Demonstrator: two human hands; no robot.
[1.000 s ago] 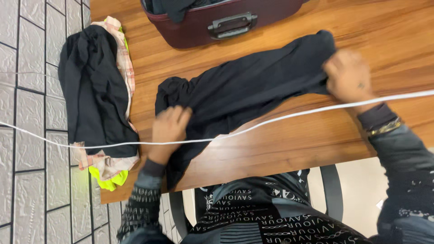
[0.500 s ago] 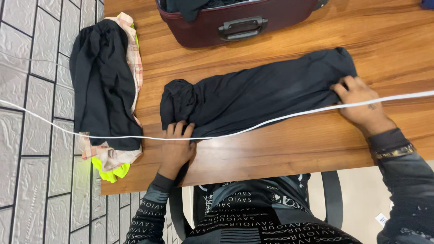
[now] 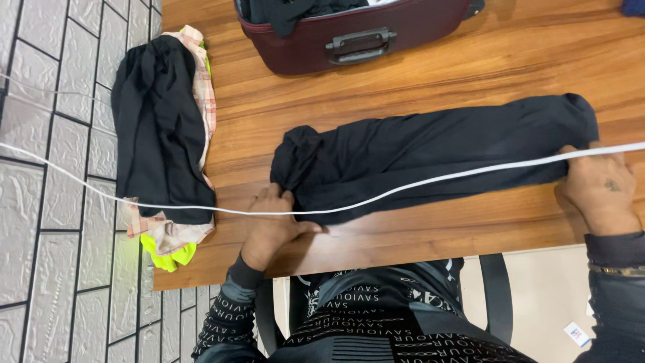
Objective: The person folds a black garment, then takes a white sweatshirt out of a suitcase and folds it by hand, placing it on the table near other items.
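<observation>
Left hand (image 3: pixel 272 225) and right hand (image 3: pixel 600 190) pinch opposite ends of the black garment (image 3: pixel 437 158)

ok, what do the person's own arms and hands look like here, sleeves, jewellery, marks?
Bare left hand; its dark sleeve carries white lettering and a ribbed cuff. Right hand has a small dark mark on its back, a gold-coloured bracelet at the wrist, and a plain dark sleeve with light specks.
</observation>
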